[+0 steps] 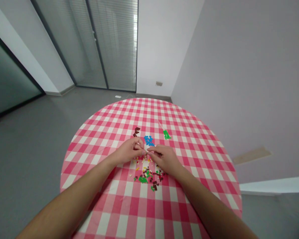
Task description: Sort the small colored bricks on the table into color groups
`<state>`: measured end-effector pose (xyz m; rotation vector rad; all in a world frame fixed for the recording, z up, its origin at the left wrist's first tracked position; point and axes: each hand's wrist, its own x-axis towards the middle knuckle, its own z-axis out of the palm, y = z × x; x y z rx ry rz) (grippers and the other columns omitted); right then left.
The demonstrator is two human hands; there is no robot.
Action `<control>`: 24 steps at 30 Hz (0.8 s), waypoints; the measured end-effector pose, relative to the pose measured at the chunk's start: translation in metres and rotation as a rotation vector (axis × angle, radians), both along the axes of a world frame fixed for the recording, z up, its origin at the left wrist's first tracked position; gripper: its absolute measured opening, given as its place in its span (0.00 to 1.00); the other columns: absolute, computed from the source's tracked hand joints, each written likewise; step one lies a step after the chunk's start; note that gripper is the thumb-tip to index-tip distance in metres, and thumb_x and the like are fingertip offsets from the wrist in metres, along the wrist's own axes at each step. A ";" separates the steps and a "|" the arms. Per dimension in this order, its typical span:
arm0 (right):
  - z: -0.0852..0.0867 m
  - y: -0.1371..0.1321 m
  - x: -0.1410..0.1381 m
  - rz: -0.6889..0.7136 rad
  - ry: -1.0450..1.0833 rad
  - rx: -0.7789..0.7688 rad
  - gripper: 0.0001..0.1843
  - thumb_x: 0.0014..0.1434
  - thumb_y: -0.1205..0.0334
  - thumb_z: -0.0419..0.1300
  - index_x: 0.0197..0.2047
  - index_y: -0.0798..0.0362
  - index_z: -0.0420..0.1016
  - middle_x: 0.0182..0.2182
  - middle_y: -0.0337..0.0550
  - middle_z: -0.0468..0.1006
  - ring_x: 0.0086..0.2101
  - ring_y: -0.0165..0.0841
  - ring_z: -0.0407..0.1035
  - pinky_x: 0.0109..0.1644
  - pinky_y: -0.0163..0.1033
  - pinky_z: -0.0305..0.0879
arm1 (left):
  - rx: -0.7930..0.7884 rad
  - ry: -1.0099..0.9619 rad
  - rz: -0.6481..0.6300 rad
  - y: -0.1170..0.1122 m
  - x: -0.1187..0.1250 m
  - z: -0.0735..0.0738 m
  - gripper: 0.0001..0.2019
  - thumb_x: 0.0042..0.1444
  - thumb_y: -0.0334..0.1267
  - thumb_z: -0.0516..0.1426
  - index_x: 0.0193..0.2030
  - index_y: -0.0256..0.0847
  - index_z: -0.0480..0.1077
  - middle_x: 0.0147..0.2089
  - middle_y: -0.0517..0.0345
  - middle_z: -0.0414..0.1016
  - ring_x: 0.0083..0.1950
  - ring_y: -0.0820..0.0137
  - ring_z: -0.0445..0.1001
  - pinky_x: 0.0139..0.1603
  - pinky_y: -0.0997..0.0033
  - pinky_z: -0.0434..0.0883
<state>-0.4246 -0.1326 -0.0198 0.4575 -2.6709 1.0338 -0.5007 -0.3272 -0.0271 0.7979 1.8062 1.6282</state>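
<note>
Over the middle of the table, my left hand and my right hand meet fingertip to fingertip. Both are closed in a pinch; something small and pale may sit between them, too small to make out. Just beyond the fingers lies a cluster of blue building bricks. Nearer to me, below the hands, small loose bricks in green, dark brown, yellow, red and white are scattered. Part of this scatter is hidden by my right hand.
The round table wears a red-and-white checked tablecloth. Farther back are a dark brown brick group and a flat green brick group. Beyond the table stand a glass partition and a plain wall.
</note>
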 end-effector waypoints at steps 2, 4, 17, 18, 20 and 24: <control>0.001 0.000 0.000 0.029 -0.009 -0.001 0.10 0.62 0.63 0.59 0.42 0.48 0.83 0.30 0.43 0.82 0.29 0.32 0.72 0.34 0.34 0.64 | -0.003 0.001 -0.021 0.001 0.002 0.003 0.12 0.54 0.38 0.61 0.33 0.40 0.59 0.17 0.73 0.58 0.18 0.81 0.53 0.22 0.77 0.48; 0.001 0.000 0.000 0.051 -0.020 -0.004 0.10 0.62 0.64 0.59 0.41 0.49 0.83 0.30 0.43 0.82 0.29 0.32 0.72 0.34 0.34 0.63 | -0.013 0.013 -0.026 0.001 0.003 0.005 0.11 0.55 0.38 0.60 0.32 0.40 0.59 0.17 0.72 0.58 0.19 0.80 0.53 0.22 0.77 0.48; -0.001 -0.002 0.001 0.059 -0.017 0.035 0.08 0.58 0.64 0.61 0.37 0.51 0.83 0.22 0.39 0.75 0.23 0.29 0.66 0.28 0.33 0.57 | -0.080 0.085 -0.021 0.000 0.002 -0.001 0.11 0.57 0.38 0.59 0.31 0.39 0.60 0.19 0.70 0.62 0.20 0.79 0.56 0.23 0.78 0.50; -0.001 0.000 0.001 0.050 -0.011 0.038 0.08 0.57 0.64 0.61 0.36 0.51 0.83 0.22 0.39 0.75 0.24 0.29 0.66 0.28 0.33 0.57 | -0.082 0.089 -0.018 0.000 0.002 -0.001 0.10 0.57 0.38 0.59 0.31 0.39 0.61 0.19 0.70 0.62 0.20 0.79 0.57 0.23 0.78 0.51; -0.001 0.007 -0.003 -0.007 -0.010 0.039 0.08 0.56 0.64 0.60 0.35 0.51 0.83 0.23 0.40 0.77 0.25 0.30 0.68 0.30 0.34 0.60 | -0.100 0.103 -0.005 0.000 0.001 -0.001 0.10 0.56 0.38 0.60 0.31 0.39 0.63 0.19 0.69 0.62 0.20 0.79 0.58 0.23 0.77 0.52; -0.005 0.042 -0.017 -0.256 -0.070 0.077 0.10 0.55 0.63 0.59 0.35 0.50 0.83 0.29 0.42 0.82 0.28 0.34 0.73 0.33 0.36 0.65 | -0.131 0.121 0.004 -0.001 -0.001 -0.003 0.09 0.57 0.39 0.61 0.31 0.38 0.67 0.22 0.63 0.69 0.24 0.75 0.66 0.26 0.75 0.60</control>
